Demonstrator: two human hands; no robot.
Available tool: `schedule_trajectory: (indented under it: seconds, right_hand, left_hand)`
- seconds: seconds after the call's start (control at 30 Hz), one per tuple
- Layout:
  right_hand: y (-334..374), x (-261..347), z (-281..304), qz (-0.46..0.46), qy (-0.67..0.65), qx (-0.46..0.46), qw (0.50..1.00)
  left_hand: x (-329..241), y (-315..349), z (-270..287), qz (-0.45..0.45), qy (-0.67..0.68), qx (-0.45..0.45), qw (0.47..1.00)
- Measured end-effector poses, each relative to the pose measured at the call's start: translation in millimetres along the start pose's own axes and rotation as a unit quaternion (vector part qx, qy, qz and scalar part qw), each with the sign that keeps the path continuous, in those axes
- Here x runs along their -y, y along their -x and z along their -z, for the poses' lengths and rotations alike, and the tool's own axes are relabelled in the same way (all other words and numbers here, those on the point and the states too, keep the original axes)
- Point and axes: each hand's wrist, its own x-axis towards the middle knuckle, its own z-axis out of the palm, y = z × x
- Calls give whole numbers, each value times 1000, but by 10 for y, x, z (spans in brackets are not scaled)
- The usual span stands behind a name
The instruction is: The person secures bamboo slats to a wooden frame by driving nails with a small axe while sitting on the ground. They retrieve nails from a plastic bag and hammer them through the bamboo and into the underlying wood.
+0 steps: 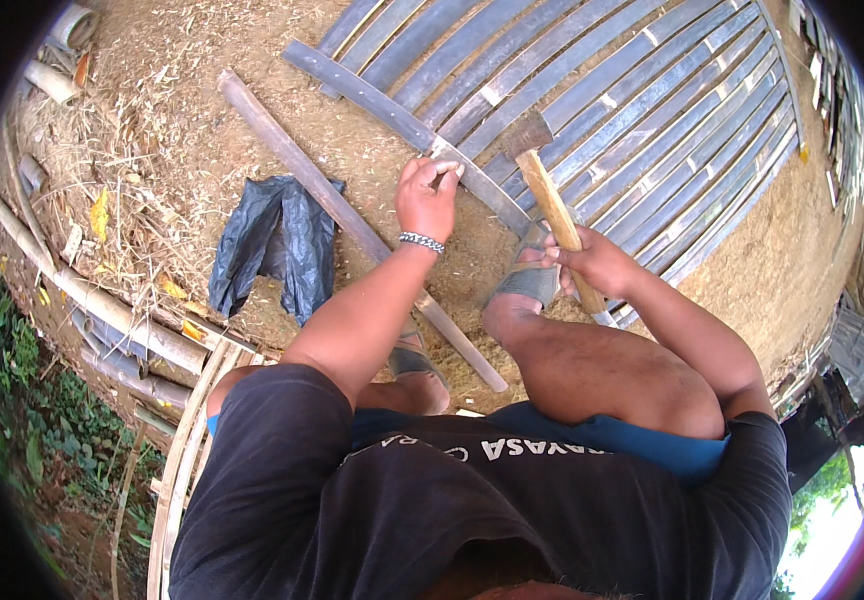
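Note:
My right hand (pixel 592 262) is closed round the wooden handle of a hammer (pixel 544 190). The hammer's dark head is raised over the slats of a grey slatted panel (pixel 552 75). Beside the panel's near crosspiece (pixel 357 85), my left hand (pixel 426 205) has its thumb and fingers pinched together. Whatever those fingertips hold is too small to make out. A pale, roughened spot shows on the crosspiece by the fingers. One of my sandalled feet (pixel 527 272) is close to the crosspiece's near end.
A loose wooden batten (pixel 302 165) lies slantwise on the dirt, passing under my left forearm. Beside it is a crumpled black plastic bag (pixel 277 240). Bamboo poles (pixel 102 290) edge the ground at left, above green plants. Cut strips (pixel 847 110) lie at far right.

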Motion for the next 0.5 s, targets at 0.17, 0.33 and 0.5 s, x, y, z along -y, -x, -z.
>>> schedule_trajectory:
  seconds: [0.17,0.33,0.5]
  right_hand:
    - [31,-65,-17,22,12,-1,1000]
    - [103,4,-87,15,128,-40,991]
    - [1,-155,38,166,375,-133,902]
  left_hand:
    - [-25,-58,-40,-25,8,-6,1000]
    - [15,-85,0,-39,3,12,999]
    - [19,-89,18,-54,4,18,998]
